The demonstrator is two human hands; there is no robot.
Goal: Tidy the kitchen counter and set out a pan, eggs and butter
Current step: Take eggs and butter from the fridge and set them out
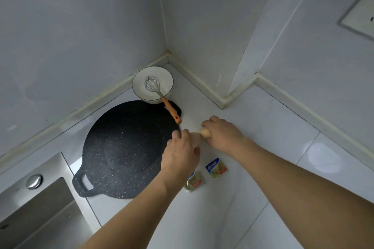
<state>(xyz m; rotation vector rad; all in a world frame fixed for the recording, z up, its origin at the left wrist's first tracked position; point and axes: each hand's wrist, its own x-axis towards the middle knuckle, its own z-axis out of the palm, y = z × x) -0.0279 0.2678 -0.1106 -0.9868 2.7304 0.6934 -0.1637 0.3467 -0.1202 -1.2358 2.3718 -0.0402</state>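
A: Pan (125,147), black and speckled, lies flat on the surface (263,127), its loop handle reaching over the edge of the steel sink (40,208) at far left.

B: And the fingers?

A: The left hand (180,153), at the pan's right rim, has its fingers curled round a pale egg (196,137). Just right of it, the right hand (222,135) grips a browner egg (204,133), fingers bent down over it. The two eggs sit close together, low over the surface.

B: The butter?

A: Two small foil portions: one butter pack (193,183) half hidden under the left wrist, the other butter pack (216,167) beside it, clear of both arms.

B: Room to move?

A: A white bowl (141,85) with an orange-handled whisk (162,95) fills the corner behind the pan. Open surface stretches right of the hands, toward the wall edge.
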